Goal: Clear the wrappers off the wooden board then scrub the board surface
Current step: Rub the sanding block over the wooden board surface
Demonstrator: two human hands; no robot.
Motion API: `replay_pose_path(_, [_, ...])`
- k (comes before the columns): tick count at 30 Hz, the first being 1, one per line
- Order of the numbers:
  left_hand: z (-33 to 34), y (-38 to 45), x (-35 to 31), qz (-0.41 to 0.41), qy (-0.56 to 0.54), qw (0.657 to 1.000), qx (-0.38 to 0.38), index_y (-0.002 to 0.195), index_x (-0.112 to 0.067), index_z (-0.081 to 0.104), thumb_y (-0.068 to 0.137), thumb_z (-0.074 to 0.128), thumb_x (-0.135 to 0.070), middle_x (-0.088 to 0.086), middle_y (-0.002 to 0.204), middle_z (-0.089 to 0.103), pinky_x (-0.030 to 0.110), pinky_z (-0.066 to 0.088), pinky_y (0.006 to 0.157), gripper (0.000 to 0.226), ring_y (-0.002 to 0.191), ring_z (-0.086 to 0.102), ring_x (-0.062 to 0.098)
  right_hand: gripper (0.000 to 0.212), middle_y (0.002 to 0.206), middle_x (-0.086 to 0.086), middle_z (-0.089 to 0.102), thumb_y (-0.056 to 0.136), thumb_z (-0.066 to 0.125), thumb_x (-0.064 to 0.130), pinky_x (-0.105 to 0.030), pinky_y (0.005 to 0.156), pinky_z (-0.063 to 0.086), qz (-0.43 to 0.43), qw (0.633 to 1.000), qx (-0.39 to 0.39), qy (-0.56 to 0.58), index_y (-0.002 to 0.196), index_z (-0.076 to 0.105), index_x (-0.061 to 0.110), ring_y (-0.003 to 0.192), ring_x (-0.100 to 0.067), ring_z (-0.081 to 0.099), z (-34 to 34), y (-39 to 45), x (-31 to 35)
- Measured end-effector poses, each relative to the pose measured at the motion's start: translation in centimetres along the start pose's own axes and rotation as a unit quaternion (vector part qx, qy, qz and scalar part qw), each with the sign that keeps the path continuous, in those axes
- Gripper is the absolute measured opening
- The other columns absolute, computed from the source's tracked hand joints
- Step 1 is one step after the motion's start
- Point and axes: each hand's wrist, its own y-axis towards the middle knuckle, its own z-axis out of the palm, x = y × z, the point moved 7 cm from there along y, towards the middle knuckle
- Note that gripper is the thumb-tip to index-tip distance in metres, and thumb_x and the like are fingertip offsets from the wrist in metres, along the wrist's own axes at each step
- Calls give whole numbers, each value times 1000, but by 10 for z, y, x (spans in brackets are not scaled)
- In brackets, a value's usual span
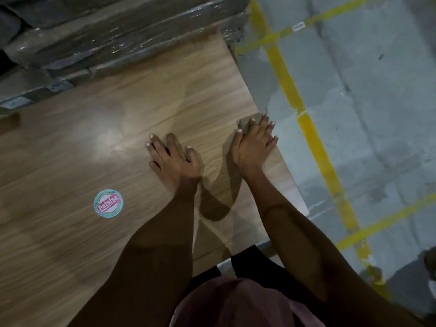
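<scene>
1. The wooden board [99, 147] lies flat in front of me, filling the left and middle of my view, and both my hands are on it near its right edge.
2. My left hand [172, 159] is pressed palm down on the board with the fingers spread and nothing in it, well in from the edge.
3. My right hand [253, 142] is just beside the left, closer to the board's right edge, with the fingers stretched out flat.
4. Under the fingertips of my right hand there is a small grey-brown piece [247, 122]. It may be a wrapper scrap or a scrubbing pad; I cannot tell which. The hand is laid over it, not clenched around it.
5. That piece sits right at the board's right edge, next to the grey floor [377, 114].
6. I count one round sticker [108, 203] on the board, printed "Patelsa" in red and teal, lying well to the left of my left hand and nearer to me.
7. I count one board, two hands, one sticker, one small piece under my right fingers.
8. Plastic-wrapped stacks [118, 36] rest across the far end of the board; I cannot count them for certain.
9. Yellow lines [313, 142] cross the floor to the right of the board.
</scene>
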Motion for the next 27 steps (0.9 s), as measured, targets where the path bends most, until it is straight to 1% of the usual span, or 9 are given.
replay_pose_path(7, [0,0,-2,-32,9,998,44,154,-25,33,93,41,-51,12,171,12,55,25,114,67,158,11,31,57,169,-17,22,104,36,43,-61,121,14,-144,989,8,-33,150,45,11,157,-38,16,4,4,19])
replay_pose_path(9, [0,1,-2,-42,9,998,54,155,-26,30,93,40,-51,10,172,9,57,23,115,67,158,8,30,55,168,-15,24,104,36,43,-59,122,14,-130,991,-8,-34,149,46,12,157,-36,17,0,18,17])
replay_pose_path(13, [4,2,1,-42,14,997,67,155,-27,28,95,38,-52,9,172,5,57,23,116,66,158,6,30,57,170,-14,21,105,35,42,-59,124,10,-28,999,-26,-10,154,42,14,157,-35,14,-2,41,18])
replay_pose_path(15, [5,3,2,-40,18,997,68,156,-26,28,96,37,-54,9,172,3,56,22,117,67,159,5,30,59,170,-16,19,105,36,42,-59,124,11,-7,1000,-26,-5,156,40,11,157,-38,13,0,41,27])
replay_pose_path(17, [6,3,3,-39,18,997,66,157,-25,27,97,38,-54,9,172,3,54,19,120,68,159,4,30,60,169,-18,19,105,37,42,-59,122,13,-42,999,-24,-18,155,40,9,156,-40,14,3,35,40])
replay_pose_path(19, [6,3,3,-35,19,997,61,158,-24,27,97,40,-53,10,172,4,53,16,124,69,159,5,31,60,169,-18,20,105,37,43,-59,122,14,-122,992,-12,-34,154,42,9,156,-40,15,10,28,55])
replay_pose_path(21, [4,3,2,-33,17,998,53,158,-24,28,97,41,-52,11,172,7,52,15,125,69,159,6,31,58,169,-16,23,104,38,43,-57,122,13,-170,985,-3,-27,151,45,11,157,-37,17,14,31,60])
replay_pose_path(24, [3,3,1,-34,13,998,48,158,-24,30,97,42,-52,11,172,8,52,16,125,68,159,7,31,55,167,-14,28,104,40,42,-57,122,16,-169,985,-23,-22,149,48,13,156,-35,21,10,52,57])
replay_pose_path(27, [4,3,3,-35,18,998,46,158,-25,31,97,43,-53,10,172,9,52,17,125,68,159,7,31,56,169,-14,24,105,39,40,-59,124,14,-99,995,-29,-3,153,45,13,156,-35,20,5,78,60])
